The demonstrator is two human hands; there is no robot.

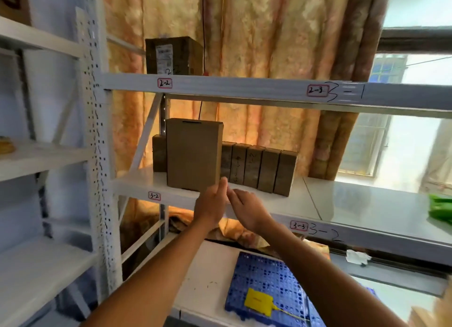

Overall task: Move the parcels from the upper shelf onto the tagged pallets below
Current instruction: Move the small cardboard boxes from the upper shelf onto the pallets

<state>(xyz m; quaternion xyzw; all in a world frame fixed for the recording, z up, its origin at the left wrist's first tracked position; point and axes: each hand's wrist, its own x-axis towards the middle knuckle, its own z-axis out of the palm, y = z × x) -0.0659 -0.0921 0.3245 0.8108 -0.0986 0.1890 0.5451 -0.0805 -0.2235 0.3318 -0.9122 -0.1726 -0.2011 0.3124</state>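
Note:
A tall brown cardboard parcel (194, 153) stands upright at the front of the white shelf (137, 183) tagged 3-2. Behind it a row of several small brown parcels (259, 167) stands side by side, with one more small parcel (159, 153) on its left. My left hand (212, 204) reaches up with straight fingers, the tips at the tall parcel's lower right corner. My right hand (247, 208) is open just beside it, over the shelf's front edge, holding nothing. Below lies a blue perforated pallet (266, 277) with a yellow tag (258, 301) on it.
A larger labelled box (173, 55) sits on the higher shelf (244, 86) tagged 2-2. A white upright post (97, 131) and a second rack stand on the left. Green plastic (440, 208) lies at the right end of the shelf. Curtains and a window are behind.

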